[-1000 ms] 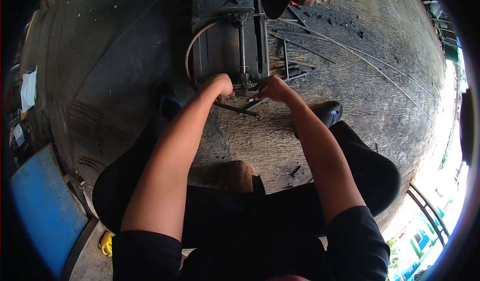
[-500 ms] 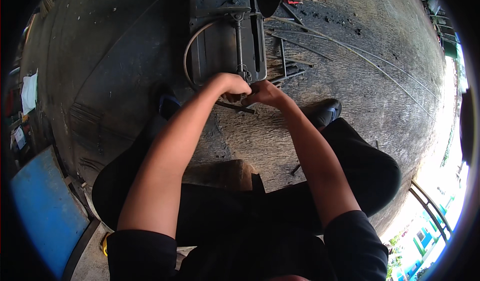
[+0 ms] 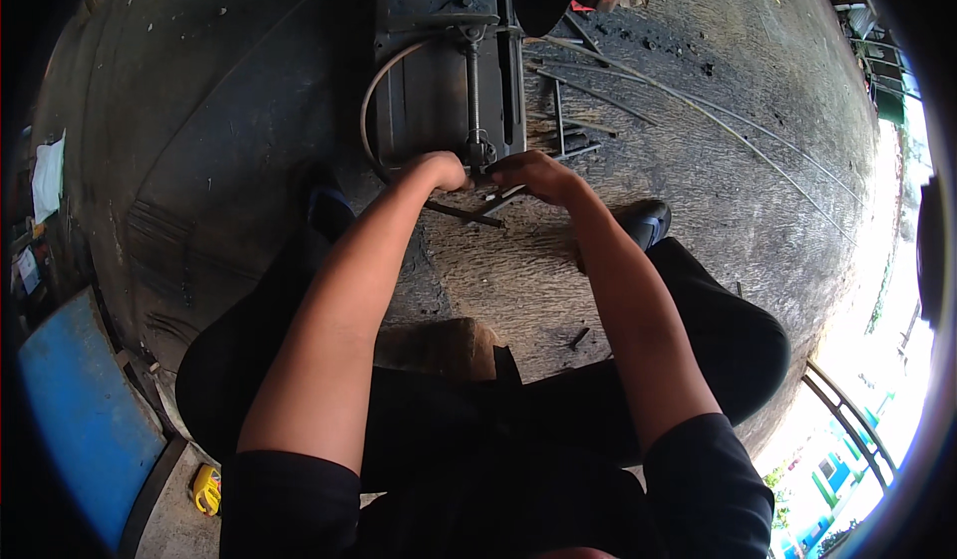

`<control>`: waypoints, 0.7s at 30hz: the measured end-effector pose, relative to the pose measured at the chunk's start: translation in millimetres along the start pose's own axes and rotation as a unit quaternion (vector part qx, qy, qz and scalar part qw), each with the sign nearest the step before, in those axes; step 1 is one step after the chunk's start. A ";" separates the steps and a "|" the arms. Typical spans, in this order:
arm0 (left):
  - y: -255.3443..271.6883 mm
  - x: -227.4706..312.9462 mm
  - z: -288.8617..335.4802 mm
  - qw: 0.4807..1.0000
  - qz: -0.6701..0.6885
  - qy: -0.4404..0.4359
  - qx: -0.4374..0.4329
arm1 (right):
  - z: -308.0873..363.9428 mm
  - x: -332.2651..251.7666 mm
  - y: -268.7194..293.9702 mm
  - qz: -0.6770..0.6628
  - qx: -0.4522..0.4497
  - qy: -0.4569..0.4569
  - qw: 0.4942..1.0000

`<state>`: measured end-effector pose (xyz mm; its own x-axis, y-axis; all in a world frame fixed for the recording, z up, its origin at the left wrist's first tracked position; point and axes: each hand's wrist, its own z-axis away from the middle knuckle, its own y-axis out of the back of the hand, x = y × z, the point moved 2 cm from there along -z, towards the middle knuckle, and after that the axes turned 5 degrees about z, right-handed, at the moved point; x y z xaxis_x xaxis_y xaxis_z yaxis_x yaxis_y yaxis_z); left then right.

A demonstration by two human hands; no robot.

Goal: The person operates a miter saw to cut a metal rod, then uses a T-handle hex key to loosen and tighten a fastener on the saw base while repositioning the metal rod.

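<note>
A dark metal machine base (image 3: pixel 419 101) stands in front of me, with a long threaded screw rod (image 3: pixel 474 91) running along its top toward me. Both hands meet around the rod's near end. My left hand (image 3: pixel 439 170) is closed on its left side, its fingers curled under and mostly hidden. From the other side comes my right hand (image 3: pixel 535 174), fingers bent inward and touching the dark fitting at the rod's end. What either hand grips there is too dark to tell. A curved hose (image 3: pixel 371 111) loops along the base's left side and passes below my left hand.
Long thin metal rods (image 3: pixel 698 101) and short bar pieces (image 3: pixel 560 111) lie on the worn floor at the right. A wooden block (image 3: pixel 439 348) sits between my legs. At lower left are a blue panel (image 3: pixel 85 400) and a yellow tape measure (image 3: pixel 206 489).
My hands have drawn slightly apart at the rod's end, the left moving left and the right moving right. A bar below my right hand is more visible. The view has shifted slightly.
</note>
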<state>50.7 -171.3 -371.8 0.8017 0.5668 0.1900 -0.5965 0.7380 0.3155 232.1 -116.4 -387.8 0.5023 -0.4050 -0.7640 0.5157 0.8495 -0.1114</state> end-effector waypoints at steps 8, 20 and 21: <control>-25.1 -22.3 -32.8 0.994 0.053 -0.089 -0.044 | -19.5 -20.0 1.3 0.271 -0.101 -0.021 0.957; -15.3 19.5 33.5 0.970 0.085 0.047 0.223 | -16.1 44.6 7.9 0.114 0.103 0.036 0.987; -12.4 15.4 33.2 0.977 0.092 0.050 0.185 | -14.7 43.6 5.3 0.069 0.102 0.020 0.992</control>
<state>71.7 -183.9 -342.0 0.6635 0.7237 0.1897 -0.6605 0.4476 0.6028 246.5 -124.6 -431.1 0.5521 -0.2719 -0.7882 0.5757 0.8081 0.1245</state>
